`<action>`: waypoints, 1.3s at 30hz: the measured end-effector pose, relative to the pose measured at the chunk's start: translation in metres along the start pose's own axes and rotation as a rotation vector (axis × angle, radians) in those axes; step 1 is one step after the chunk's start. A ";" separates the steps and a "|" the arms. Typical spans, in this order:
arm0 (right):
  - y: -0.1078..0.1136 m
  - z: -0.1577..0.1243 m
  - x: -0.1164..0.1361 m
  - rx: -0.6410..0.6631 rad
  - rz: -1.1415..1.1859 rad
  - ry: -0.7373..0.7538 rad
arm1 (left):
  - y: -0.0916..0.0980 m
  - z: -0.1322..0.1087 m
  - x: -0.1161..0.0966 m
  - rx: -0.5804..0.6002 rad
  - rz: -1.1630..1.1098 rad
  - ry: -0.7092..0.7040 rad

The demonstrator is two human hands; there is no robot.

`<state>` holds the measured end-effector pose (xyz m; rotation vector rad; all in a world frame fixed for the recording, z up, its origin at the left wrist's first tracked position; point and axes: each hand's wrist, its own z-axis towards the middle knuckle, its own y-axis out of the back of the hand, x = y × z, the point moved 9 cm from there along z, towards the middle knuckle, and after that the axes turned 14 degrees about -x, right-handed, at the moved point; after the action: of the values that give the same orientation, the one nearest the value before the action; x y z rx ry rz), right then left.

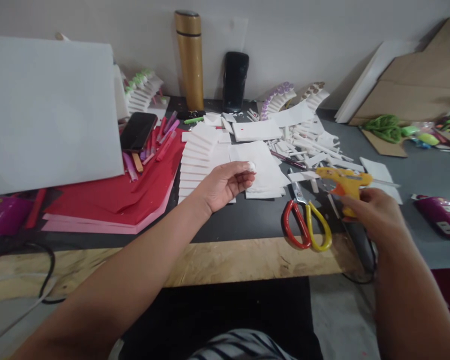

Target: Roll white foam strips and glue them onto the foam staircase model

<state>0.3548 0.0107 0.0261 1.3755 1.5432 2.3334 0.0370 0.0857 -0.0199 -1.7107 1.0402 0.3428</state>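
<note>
My left hand (228, 184) pinches a small white piece (251, 166), too small to make out its kind. Behind that hand lie white paper sheets (264, 170) and a fanned-out, stair-like white paper model (197, 160). My right hand (375, 212) is wrapped round the handle of a yellow glue gun (345, 182), its nozzle pointing left and a glue stick jutting from its back. Between the hands rest scissors (307, 220) with one red and one yellow handle loop, lying at the table's wooden front edge.
Red and pink sheets (108, 210), markers (165, 137) and a phone (138, 131) lie left beside a white board (48, 115). White scraps (307, 145) cover the back right. A gold flask (190, 65) and a black phone-like object (235, 82) stand behind. A purple device (440, 215) sits right.
</note>
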 end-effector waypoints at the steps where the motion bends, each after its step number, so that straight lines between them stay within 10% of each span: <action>1: -0.003 -0.003 -0.002 0.027 0.190 -0.077 | 0.000 0.000 0.000 0.002 -0.001 0.001; 8: -0.006 -0.022 0.065 0.155 0.615 0.025 | 0.002 0.003 -0.001 0.023 -0.011 -0.020; 15: -0.066 -0.046 0.141 0.714 0.805 0.113 | 0.003 0.001 -0.015 -0.068 0.046 -0.172; 22: -0.099 -0.052 0.125 0.816 0.868 0.095 | 0.008 0.002 -0.023 -0.142 0.058 -0.294; 39: -0.092 -0.060 0.128 0.787 0.754 0.322 | 0.011 0.003 -0.025 -0.182 0.138 -0.393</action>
<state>0.1973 0.0718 0.0329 2.1154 2.6041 2.4965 0.0142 0.0991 -0.0113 -1.6447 0.8556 0.8488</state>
